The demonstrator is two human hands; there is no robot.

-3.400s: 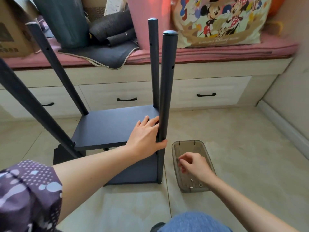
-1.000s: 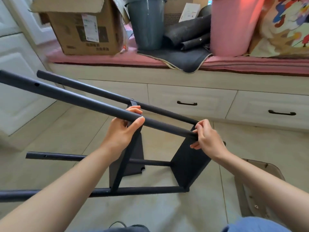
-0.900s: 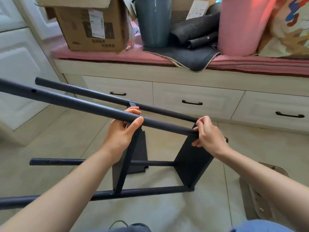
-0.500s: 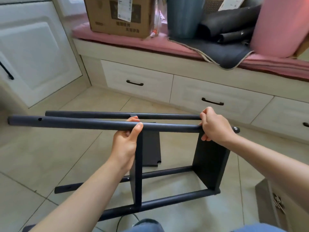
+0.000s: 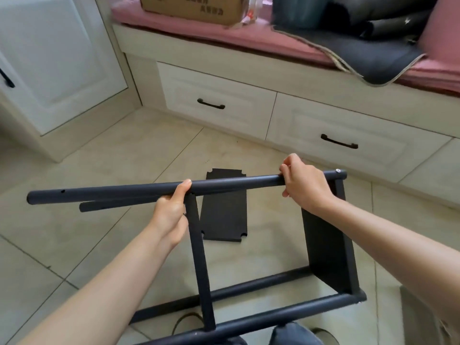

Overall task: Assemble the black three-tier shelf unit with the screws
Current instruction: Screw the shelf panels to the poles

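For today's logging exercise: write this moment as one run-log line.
shelf: black three-tier shelf unit on its side | hands: left hand, right hand grip top black round pole | loose: flat black shelf panel on floor

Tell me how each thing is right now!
shelf unit: on its side, two boards fitted
top pole: level, gripped by both hands
left hand: holds the top pole
right hand: holds the top pole
loose board: flat on the floor
drawers: closed
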